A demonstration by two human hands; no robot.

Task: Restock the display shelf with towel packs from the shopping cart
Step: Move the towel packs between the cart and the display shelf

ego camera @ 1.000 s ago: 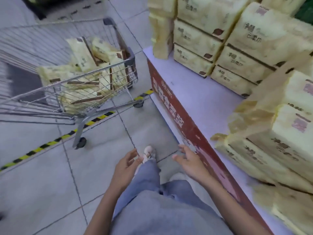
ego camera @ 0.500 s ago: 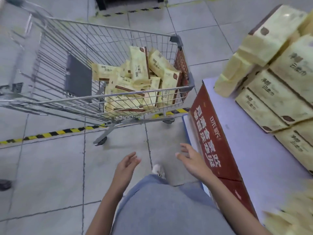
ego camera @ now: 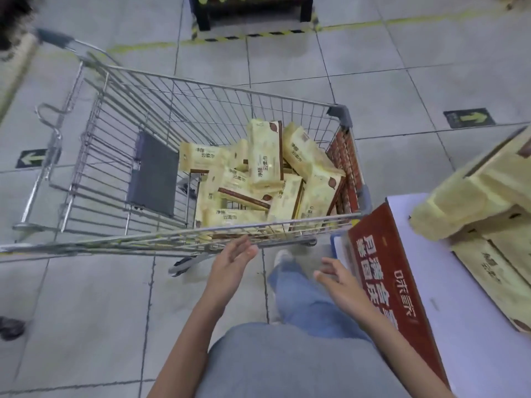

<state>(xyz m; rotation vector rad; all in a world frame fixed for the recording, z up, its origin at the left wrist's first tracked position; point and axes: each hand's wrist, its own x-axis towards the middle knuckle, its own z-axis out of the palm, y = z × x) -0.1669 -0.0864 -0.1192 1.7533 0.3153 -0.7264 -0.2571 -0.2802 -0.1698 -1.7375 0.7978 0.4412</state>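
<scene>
A wire shopping cart point(ego camera: 172, 239) stands right in front of me, and several pale yellow towel packs point(ego camera: 264, 156) lie heaped in its right end. My left hand point(ego camera: 232, 259) is raised with straight fingers just before the cart's near rim, holding nothing. My right hand point(ego camera: 336, 278) hangs empty with spread fingers, beside the red front panel of the display shelf point(ego camera: 382, 271). More yellow towel packs point(ego camera: 474, 202) are stacked on the shelf's pale top at the right.
The floor is grey tile with green arrow stickers point(ego camera: 468, 119) and yellow-black hazard tape point(ego camera: 253, 35) in front of a dark stand at the top. A grey fold-down seat flap point(ego camera: 153, 176) sits inside the cart. A dark object point(ego camera: 11, 327) lies at the left edge.
My view has swung left from the shelf towards the cart, which now lies closer and more central. Both hands have risen towards the cart rim, still empty.
</scene>
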